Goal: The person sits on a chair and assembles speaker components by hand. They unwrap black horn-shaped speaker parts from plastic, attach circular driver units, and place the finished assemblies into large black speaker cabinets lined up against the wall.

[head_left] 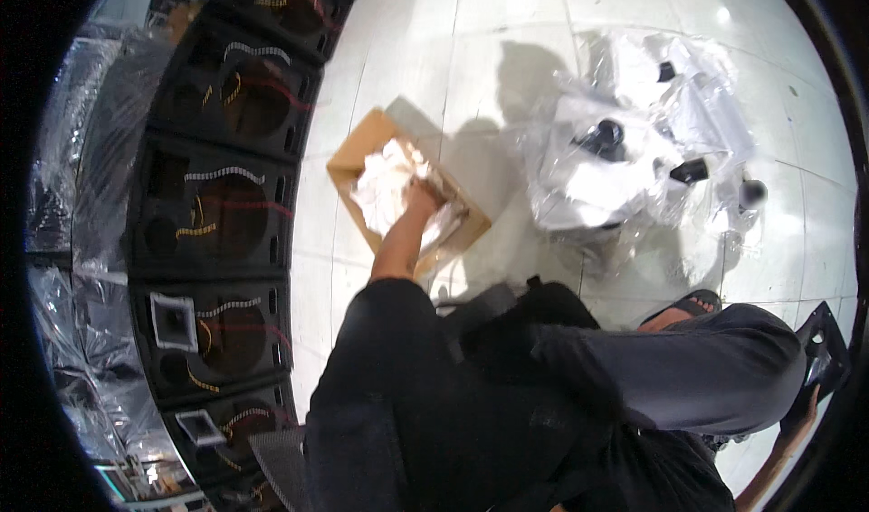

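Observation:
My left hand (424, 195) reaches down into an open cardboard box (473, 231) on the floor. Crumpled white wrapping (387, 181) fills this box, and the hand is blurred and partly sunk in it, so its fingers cannot be made out. At the far right edge, my right hand (804, 412) grips a black speaker horn (822, 349) with a hole in its flange corner. That horn is tilted beside my bent knee and partly cut off by the picture's dark rim.
Black speaker cabinets (217, 204) with loose wires line the left side; two hold square-mouthed horns (174, 323). Plastic-wrapped goods (95, 168) stand beyond them. Clear bags (588, 168) with white sheets and black round parts (610, 139) lie on the tiled floor at right, ahead of my sandalled foot (692, 306).

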Demonstrator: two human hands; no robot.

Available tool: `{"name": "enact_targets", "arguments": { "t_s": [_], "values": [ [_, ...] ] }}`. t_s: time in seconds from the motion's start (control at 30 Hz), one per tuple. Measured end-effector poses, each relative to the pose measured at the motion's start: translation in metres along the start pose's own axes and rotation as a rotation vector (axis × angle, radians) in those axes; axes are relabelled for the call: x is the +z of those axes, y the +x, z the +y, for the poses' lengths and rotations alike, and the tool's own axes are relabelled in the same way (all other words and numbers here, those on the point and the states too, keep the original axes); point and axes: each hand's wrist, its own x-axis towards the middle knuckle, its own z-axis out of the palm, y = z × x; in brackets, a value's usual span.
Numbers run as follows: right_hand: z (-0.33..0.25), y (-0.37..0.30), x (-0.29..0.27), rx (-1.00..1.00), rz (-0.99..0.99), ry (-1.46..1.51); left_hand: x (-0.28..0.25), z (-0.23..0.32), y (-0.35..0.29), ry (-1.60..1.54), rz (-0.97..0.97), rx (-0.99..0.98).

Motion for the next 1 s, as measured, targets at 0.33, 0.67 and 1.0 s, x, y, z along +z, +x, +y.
{"name": "enact_targets", "arguments": {
  "t_s": [0.33,0.67,1.0],
  "values": [
    [0.038,-0.013,0.038,0.003,0.285,0.244,-0.005,-0.121,-0.028,-0.357,-0.122,0.142],
    [-0.011,-0.053,0.071,-0.064,0.330,0.143,0.003,-0.133,-0.070,-0.527,0.368,-0.263],
    [-0.021,-0.058,0.067,-0.098,0.368,0.124,0.093,-0.012,-0.021,-0.718,0.261,-0.450]
  ]
}}
